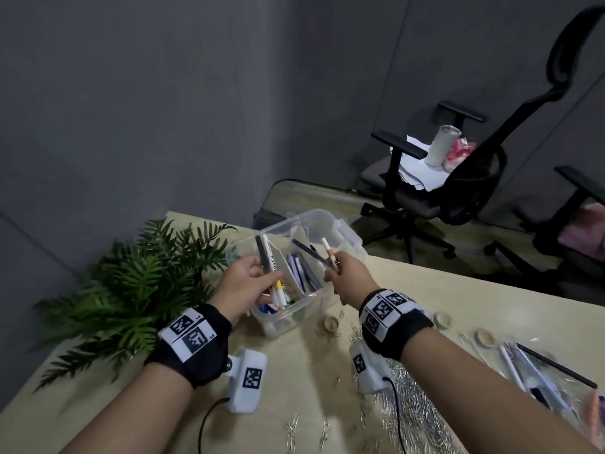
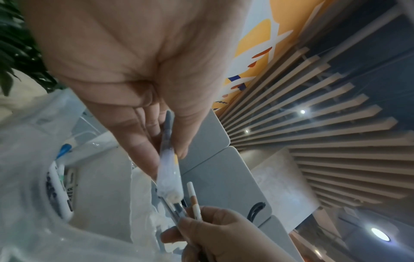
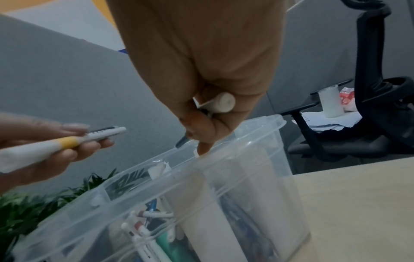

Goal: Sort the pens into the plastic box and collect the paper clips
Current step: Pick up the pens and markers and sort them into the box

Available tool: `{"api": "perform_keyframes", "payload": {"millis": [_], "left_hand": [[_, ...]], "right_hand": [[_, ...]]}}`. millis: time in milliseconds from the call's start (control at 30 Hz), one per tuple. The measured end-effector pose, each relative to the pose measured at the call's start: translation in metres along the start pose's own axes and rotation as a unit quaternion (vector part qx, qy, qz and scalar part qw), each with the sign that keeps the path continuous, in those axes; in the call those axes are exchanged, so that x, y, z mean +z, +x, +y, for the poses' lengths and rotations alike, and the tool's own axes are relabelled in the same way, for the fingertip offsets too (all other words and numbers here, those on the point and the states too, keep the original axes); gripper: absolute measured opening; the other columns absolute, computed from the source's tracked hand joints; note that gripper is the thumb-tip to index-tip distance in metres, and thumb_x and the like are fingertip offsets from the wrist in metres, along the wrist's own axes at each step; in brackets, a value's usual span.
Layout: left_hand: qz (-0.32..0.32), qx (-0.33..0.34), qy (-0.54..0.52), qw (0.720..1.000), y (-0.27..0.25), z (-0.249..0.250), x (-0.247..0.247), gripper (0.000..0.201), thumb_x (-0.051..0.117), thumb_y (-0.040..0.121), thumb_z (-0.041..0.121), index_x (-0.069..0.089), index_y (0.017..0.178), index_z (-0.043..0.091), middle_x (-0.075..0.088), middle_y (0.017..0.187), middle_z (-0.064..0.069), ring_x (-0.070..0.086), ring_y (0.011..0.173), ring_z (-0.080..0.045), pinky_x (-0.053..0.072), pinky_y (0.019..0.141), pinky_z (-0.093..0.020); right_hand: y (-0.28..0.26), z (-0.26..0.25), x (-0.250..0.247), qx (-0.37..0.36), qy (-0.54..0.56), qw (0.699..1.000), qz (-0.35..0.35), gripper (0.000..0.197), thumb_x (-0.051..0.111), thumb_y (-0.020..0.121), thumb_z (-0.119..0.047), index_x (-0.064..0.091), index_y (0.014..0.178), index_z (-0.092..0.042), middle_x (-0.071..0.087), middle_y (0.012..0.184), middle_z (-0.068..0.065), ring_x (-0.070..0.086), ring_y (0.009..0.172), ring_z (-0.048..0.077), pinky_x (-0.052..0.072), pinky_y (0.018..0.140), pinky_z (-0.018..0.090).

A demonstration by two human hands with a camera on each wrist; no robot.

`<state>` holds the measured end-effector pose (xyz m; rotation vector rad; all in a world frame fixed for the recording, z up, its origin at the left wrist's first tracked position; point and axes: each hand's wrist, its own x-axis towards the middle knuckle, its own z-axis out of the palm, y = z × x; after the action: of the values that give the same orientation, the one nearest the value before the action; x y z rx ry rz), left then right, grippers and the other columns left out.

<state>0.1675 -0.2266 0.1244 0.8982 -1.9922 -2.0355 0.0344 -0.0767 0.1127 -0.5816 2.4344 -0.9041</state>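
Above the plastic box [image 1: 340,224], the left hand [image 1: 245,283] grips a white marker [image 1: 271,267] while the right hand [image 1: 347,273] pinches two thin pens [image 1: 327,253], which could slip outside onto the table [image 1: 458,290] among scattered paper clips [image 1: 409,404].

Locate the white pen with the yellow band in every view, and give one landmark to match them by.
Head: the white pen with the yellow band is centre-left, gripped in the left hand over the plastic box.
Left wrist: centre, blurred, sticking out below the fingers.
Right wrist: far left, in the other hand.
Shared landmark: the plastic box, lower left in the left wrist view and low centre in the right wrist view.
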Motion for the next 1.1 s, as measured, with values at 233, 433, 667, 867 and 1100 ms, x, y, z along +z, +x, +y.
{"api": "perform_keyframes", "payload": {"millis": [233, 433, 667, 867, 1100], "left_hand": [[-0.037, -0.007, -0.009, 0.999, 0.006, -0.004, -0.011, 0.023, 0.065, 0.087, 0.01, 0.059, 0.109, 0.011, 0.072, 0.098, -0.008, 0.071, 0.088, -0.02, 0.058, 0.064, -0.031], [-0.046, -0.004, 0.032, 0.998, 0.012, -0.006, -0.007, 0.024, 0.066, 0.087, 0.013, 0.061, 0.11, 0.016, 0.071, 0.1, -0.008, 0.07, 0.086, -0.019, 0.053, 0.057, -0.024], [-0.032, -0.011, 0.008, 0.999, 0.015, -0.005, 0.008, 0.022, 0.067, 0.085, 0.006, 0.063, 0.106, 0.011, 0.069, 0.096, -0.009, 0.068, 0.074, -0.013, 0.051, 0.051, -0.02], [-0.018, -0.017, -0.021, 0.999, 0.013, -0.006, 0.009, 0.031, 0.072, 0.079, 0.001, 0.054, 0.102, 0.012, 0.066, 0.079, -0.005, 0.069, 0.062, -0.01, 0.051, 0.046, -0.023], [0.05, -0.01, -0.031, 0.998, 0.008, -0.004, -0.027, 0.028, 0.07, 0.081, 0.003, 0.054, 0.103, 0.011, 0.064, 0.099, -0.017, 0.07, 0.086, -0.029, 0.059, 0.073, -0.047]], "right_hand": [[0.012, -0.017, 0.011, -0.038, -0.011, 0.999, 0.001, 0.025, 0.041, 0.1, -0.022, 0.058, 0.109, -0.007, 0.058, 0.082, 0.008, 0.059, 0.072, 0.026, 0.057, 0.065, 0.043], [0.007, -0.007, 0.004, -0.076, 0.055, 0.995, 0.027, 0.015, 0.052, 0.095, -0.019, 0.064, 0.104, -0.014, 0.065, 0.091, 0.004, 0.058, 0.078, 0.014, 0.042, 0.061, 0.01], [0.008, -0.015, 0.014, -0.106, 0.154, 0.982, 0.006, 0.01, 0.064, 0.09, -0.023, 0.064, 0.088, -0.013, 0.056, 0.064, -0.012, 0.051, 0.052, -0.008, 0.037, 0.051, 0.006], [0.01, -0.024, 0.034, -0.108, 0.156, 0.982, -0.019, 0.015, 0.064, 0.09, -0.023, 0.069, 0.091, -0.009, 0.054, 0.062, -0.012, 0.05, 0.049, -0.006, 0.034, 0.049, 0.007], [0.016, -0.039, 0.048, -0.112, 0.116, 0.986, 0.031, 0.009, 0.05, 0.098, -0.027, 0.055, 0.098, -0.019, 0.054, 0.073, -0.011, 0.051, 0.065, 0.002, 0.04, 0.058, 0.015]]}}
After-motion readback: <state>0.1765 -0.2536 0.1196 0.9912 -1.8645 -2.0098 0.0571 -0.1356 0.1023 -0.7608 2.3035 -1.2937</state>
